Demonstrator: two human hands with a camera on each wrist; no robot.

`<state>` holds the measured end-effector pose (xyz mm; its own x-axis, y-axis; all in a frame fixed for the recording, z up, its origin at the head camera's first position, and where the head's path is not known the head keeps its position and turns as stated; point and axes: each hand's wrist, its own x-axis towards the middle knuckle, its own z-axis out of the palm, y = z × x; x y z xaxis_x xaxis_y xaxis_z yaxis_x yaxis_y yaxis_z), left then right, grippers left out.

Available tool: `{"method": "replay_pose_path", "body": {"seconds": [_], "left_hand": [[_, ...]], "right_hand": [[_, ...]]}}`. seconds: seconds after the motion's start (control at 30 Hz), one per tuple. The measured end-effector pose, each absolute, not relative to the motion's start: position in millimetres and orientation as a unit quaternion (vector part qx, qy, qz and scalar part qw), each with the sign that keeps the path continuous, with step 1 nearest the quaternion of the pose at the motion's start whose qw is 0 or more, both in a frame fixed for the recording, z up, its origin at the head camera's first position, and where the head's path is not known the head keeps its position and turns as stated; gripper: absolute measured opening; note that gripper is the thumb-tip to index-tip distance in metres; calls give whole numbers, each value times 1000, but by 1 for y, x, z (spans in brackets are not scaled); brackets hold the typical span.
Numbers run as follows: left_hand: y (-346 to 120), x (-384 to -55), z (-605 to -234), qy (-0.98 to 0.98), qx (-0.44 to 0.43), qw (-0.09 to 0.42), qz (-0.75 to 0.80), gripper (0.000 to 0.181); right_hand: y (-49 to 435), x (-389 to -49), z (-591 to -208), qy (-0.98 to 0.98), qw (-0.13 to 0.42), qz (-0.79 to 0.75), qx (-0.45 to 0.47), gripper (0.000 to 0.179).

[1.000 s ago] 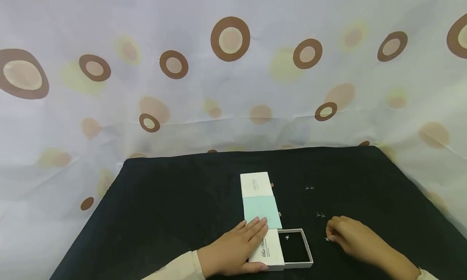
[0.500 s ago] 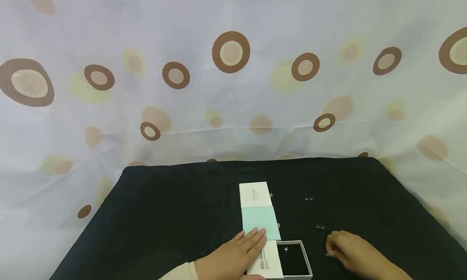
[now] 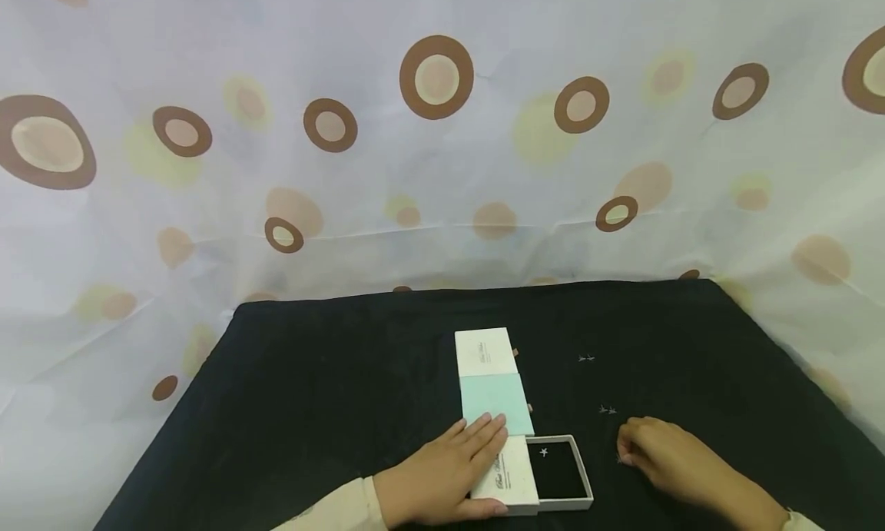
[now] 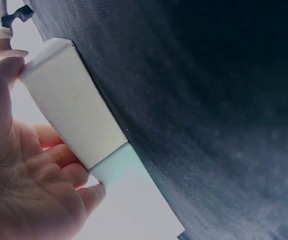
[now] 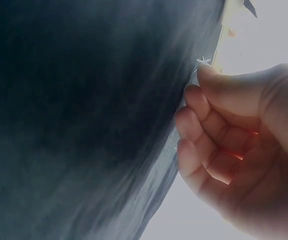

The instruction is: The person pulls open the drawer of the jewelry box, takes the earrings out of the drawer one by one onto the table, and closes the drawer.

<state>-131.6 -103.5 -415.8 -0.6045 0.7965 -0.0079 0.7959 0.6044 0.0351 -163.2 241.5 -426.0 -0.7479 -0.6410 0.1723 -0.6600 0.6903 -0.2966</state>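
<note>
My left hand (image 3: 449, 469) lies across a white jewelry box (image 3: 515, 477) with fingers extended over its top. The left thumb rests along the near end, also seen against the box (image 4: 74, 100) in the left wrist view. The box's inner tray (image 3: 565, 504) is slid out to the right; a small silver star earring (image 3: 544, 452) sits on its black lining. To the right, my right hand (image 3: 667, 454) has its fingers curled near the cloth and pinches a second star earring (image 5: 203, 61) at the thumb tip. Its fingertips mostly cover that star in the head view.
Beyond the white box stand a mint-green box (image 3: 496, 399) and another white box (image 3: 482, 352), in a row. Small silver twig-like earrings (image 3: 607, 410) lie on the black cloth (image 3: 346, 377), with another similar pair (image 3: 586, 358) farther back. A dotted curtain (image 3: 442, 177) hangs behind.
The head view tilts down and back slightly. My right hand has shifted a little toward me over the star, which is now more covered. The left hand and boxes keep their places.
</note>
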Motion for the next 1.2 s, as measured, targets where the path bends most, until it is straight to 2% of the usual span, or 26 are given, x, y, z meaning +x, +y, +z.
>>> {"method": "replay_pose_path", "body": {"seconds": [0.23,0.67,1.2], "left_hand": [[-108,-130,-414,901,432,17,11,83],[-116,-126,-414,906,422,11,21,84],[-113,-123,-416,909,416,23,27,83]], "right_hand": [[235,-166,-425,-913,44,176,365,30],[227,-173,-420,-915,0,173,365,24],[233,-173,-418,-915,-5,184,358,19]]}}
